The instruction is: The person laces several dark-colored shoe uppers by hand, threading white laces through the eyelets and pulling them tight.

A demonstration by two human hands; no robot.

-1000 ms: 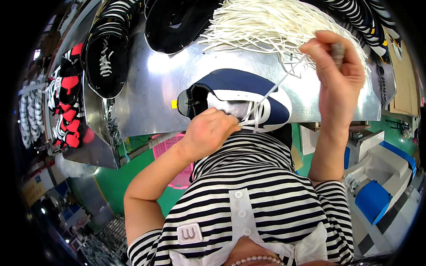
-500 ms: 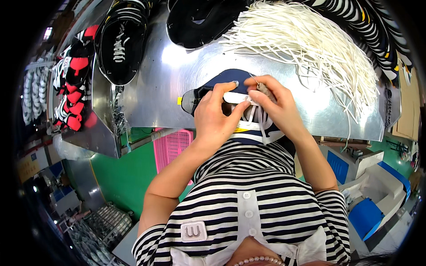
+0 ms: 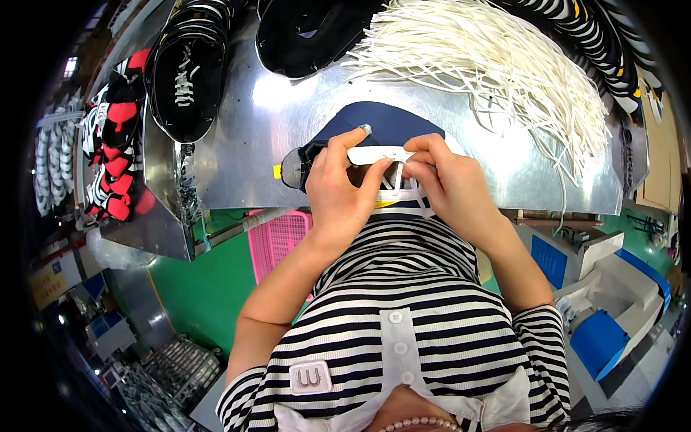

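Observation:
A navy shoe upper (image 3: 389, 119) lies at the near edge of the metal table, with a white eyelet strip (image 3: 368, 155) along its opening. My left hand (image 3: 332, 191) grips the upper from its left side, the thumb pressing under the strip and the index finger over the navy part. Against the strip's right end, my right hand (image 3: 461, 189) has thumb and fingers pinched together. A white shoelace (image 3: 398, 178) runs down from the strip between the hands. Whether the right fingers hold lace or strip is hard to see, and no tool shows in that hand.
A large heap of white laces (image 3: 489, 65) covers the far right of the metal table (image 3: 245, 162). Black shoe uppers (image 3: 186, 90) are stacked at the far left, striped ones (image 3: 576, 32) at the far right. A pink basket (image 3: 281, 241) stands below the table edge.
My right hand has closed in on the strip's right end. The brown-handled tool it held is out of sight. The upper shows more of its navy part.

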